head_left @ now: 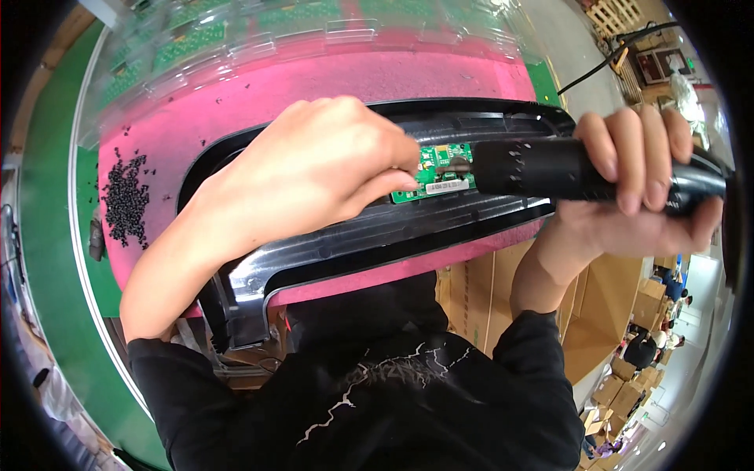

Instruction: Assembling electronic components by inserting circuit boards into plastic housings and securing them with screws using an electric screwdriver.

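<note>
By the right end of the black housing [338,247], the right hand [628,173] wraps around a black power screwdriver [534,166]; mid-housing, the left hand [334,161], fingers curled, meets a green circuit board [446,174], its hold unclear; small black pieces [126,200] lie left of the housing

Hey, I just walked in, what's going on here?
A person is working on a small green circuit board with both hands. The right hand grips a black cylindrical tool, its tip pointed at the board. The left hand is at the board's left end, fingertips together; whether they hold anything is unclear. The board is over a long black plastic part on a pink mat, with a pile of tiny black pieces off to the left.
</note>
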A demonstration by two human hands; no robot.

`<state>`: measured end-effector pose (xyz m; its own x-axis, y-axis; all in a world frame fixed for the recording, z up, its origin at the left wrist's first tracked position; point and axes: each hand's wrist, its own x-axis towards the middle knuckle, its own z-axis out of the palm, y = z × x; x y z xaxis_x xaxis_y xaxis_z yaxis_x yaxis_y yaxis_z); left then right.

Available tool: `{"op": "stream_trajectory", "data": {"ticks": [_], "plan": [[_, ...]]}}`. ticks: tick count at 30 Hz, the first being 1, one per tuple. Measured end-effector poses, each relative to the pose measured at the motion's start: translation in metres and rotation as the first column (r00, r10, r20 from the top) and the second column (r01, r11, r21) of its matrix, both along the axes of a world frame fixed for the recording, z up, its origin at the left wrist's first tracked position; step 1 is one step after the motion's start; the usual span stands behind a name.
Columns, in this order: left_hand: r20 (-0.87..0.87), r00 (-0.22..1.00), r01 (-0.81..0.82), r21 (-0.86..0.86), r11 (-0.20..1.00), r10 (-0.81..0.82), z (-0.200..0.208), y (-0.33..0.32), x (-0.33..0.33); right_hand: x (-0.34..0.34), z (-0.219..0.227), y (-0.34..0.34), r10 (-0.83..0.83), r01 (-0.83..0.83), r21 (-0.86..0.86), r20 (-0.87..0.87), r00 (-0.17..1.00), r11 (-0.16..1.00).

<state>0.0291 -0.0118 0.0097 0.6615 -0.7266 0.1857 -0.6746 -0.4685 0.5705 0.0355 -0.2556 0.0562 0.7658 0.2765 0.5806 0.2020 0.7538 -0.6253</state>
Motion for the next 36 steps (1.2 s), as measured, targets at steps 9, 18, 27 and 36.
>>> {"op": "stream_trajectory", "data": {"ticks": [9,18,27,36], "plan": [[-0.134,0.989,-0.094,-0.307,0.947,0.054,0.005,-0.001,-0.001,-0.016,0.012,0.015,-0.072,0.069,0.08,0.034,0.997,0.994],[-0.214,0.976,-0.115,-0.354,0.928,0.039,0.009,0.002,-0.002,-0.015,0.027,0.011,-0.034,0.078,-0.295,0.15,0.988,0.952],[-0.572,0.813,-0.196,-0.446,0.873,-0.109,0.009,0.002,0.002,0.0,0.012,0.016,0.111,-0.097,-0.065,0.258,0.96,0.993],[0.287,0.874,-0.28,-0.361,0.889,0.392,-0.006,0.005,0.013,0.012,-0.021,0.043,-0.02,0.087,-0.332,0.2,0.98,0.939]]}}
